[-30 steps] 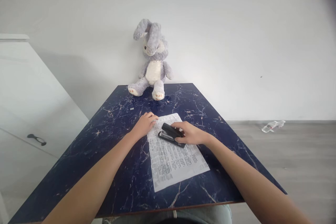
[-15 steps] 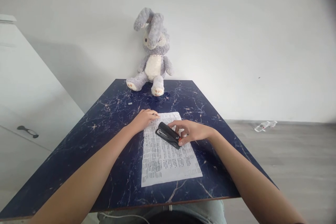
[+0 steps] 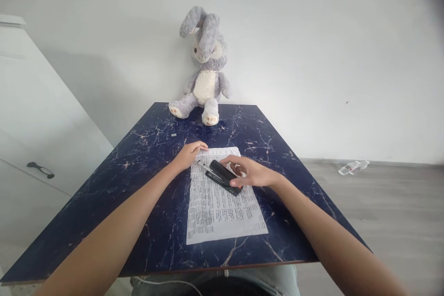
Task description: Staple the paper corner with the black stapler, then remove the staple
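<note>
A black stapler (image 3: 222, 176) lies at a slant over a printed sheet of paper (image 3: 239, 224), its metal staple tray (image 3: 204, 165) sticking out of the front toward the upper left. My right hand (image 3: 248, 173) is closed around the stapler's rear end, thumb on the near side and fingers at the far side; a bit of orange shows by the thumb. At the sheet's top left corner rests my left hand (image 3: 189, 155), fingers stretched out and holding nothing, near the tip of the tray.
The dark blue marbled table (image 3: 152, 222) has a grey plush rabbit (image 3: 204, 74) sitting at its far edge against the wall. A small pale piece (image 3: 174, 135) lies left of the sheet's top. White cabinet (image 3: 38, 115) at left; clear plastic item (image 3: 353, 167) on the floor at right.
The staple tray now protrudes from the stapler's front, where before it was inside. My right thumb has shifted up and left along the stapler. My left hand has drawn slightly left.
</note>
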The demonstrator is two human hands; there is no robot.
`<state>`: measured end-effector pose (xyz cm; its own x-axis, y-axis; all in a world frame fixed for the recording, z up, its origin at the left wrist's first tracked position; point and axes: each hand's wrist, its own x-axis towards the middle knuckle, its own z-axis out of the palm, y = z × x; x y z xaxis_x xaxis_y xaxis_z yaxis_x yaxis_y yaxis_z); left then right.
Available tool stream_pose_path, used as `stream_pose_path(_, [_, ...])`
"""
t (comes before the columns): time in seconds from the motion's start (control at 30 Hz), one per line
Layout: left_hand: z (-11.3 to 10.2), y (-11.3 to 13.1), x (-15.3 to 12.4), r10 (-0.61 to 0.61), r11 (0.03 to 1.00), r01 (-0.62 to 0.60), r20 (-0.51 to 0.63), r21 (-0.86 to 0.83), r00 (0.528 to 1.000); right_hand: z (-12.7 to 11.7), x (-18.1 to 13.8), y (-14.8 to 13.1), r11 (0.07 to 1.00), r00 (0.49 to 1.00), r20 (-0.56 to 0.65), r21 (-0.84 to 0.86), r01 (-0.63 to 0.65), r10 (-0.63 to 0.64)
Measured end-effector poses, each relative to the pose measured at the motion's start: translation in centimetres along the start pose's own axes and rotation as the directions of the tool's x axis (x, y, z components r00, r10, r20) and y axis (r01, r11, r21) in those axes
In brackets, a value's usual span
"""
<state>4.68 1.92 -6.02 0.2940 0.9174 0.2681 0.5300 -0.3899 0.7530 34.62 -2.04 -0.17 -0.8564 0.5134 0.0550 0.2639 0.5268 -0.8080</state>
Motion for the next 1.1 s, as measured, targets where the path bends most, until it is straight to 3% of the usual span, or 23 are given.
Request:
stream_pose_path(0.13, [0.0, 0.6, -0.2, 0.019, 1.000, -0.019, -0.013, -0.021, 1.000, 2.6, 1.1, -0.6, 0.975, 0.982, -0.163, -0.215, 0.054, -0.090])
stream_pose_path(0.2, [0.1, 1.3, -0.3, 0.030, 0.999, -0.034, -0.098, -0.041, 0.995, 3.6, 1.4, -0.8, 0.969, 0.975, -0.187, -0.236, 0.072, -0.117])
stream_pose_path(0.27, [0.3, 2.1, -0.5, -0.028, 0.985, -0.010, -0.221, -0.171, 0.975, 4.1, 1.5, -0.8, 0.960, 0.957, -0.237, -0.262, 0.101, -0.165])
stream_pose_path(0.33, [0.7, 2.9, -0.7, -0.149, 0.905, 0.025, -0.263, -0.425, 0.953, 4.0, 1.4, -0.6, 0.915, 0.920, -0.318, -0.393, 0.092, -0.229])
stream_pose_path(0.4, [1.2, 3.6, -1.0, -0.244, 0.744, 0.085, -0.152, -0.662, 0.958, 3.7, 1.4, -0.3, 0.810, 0.884, -0.368, -0.586, 0.021, -0.289])
stream_pose_path(0.5, [2.1, 4.3, -1.3, -0.265, 0.538, 0.221, 0.086, -0.813, 0.960, 3.3, 1.4, 0.0, 0.640, 0.890, -0.304, -0.768, -0.018, -0.340])
stream_pose_path(0.63, [2.6, 4.6, -1.5, -0.256, 0.455, 0.212, 0.102, -0.865, 0.961, 3.4, 1.6, 0.0, 0.638, 0.905, -0.253, -0.770, 0.026, -0.343])
stream_pose_path(0.77, [2.5, 4.5, -1.4, -0.223, 0.473, 0.185, 0.086, -0.861, 0.971, 3.6, 1.9, 0.2, 0.670, 0.881, -0.362, -0.739, -0.073, -0.303])
stream_pose_path(0.83, [2.3, 4.5, -1.3, -0.253, 0.501, 0.156, 0.028, -0.851, 0.967, 3.4, 2.0, 0.6, 0.750, 0.832, -0.493, -0.643, -0.153, -0.253])
stream_pose_path(0.9, [2.1, 4.7, -1.2, -0.297, 0.563, 0.079, -0.112, -0.823, 0.948, 3.1, 2.1, 1.0, 0.871, 0.797, -0.587, -0.457, -0.180, -0.143])
stream_pose_path(1.0, [1.7, 5.3, -1.3, -0.287, 0.717, -0.057, -0.369, -0.694, 0.884, 2.7, 2.0, 1.5, 0.961, 0.832, -0.553, -0.206, -0.187, 0.044])
stream_pose_path(1.1, [1.5, 6.1, -1.8, -0.175, 0.866, -0.096, -0.478, -0.490, 0.861, 2.7, 1.8, 1.4, 0.959, 0.889, -0.449, -0.202, -0.199, 0.090])
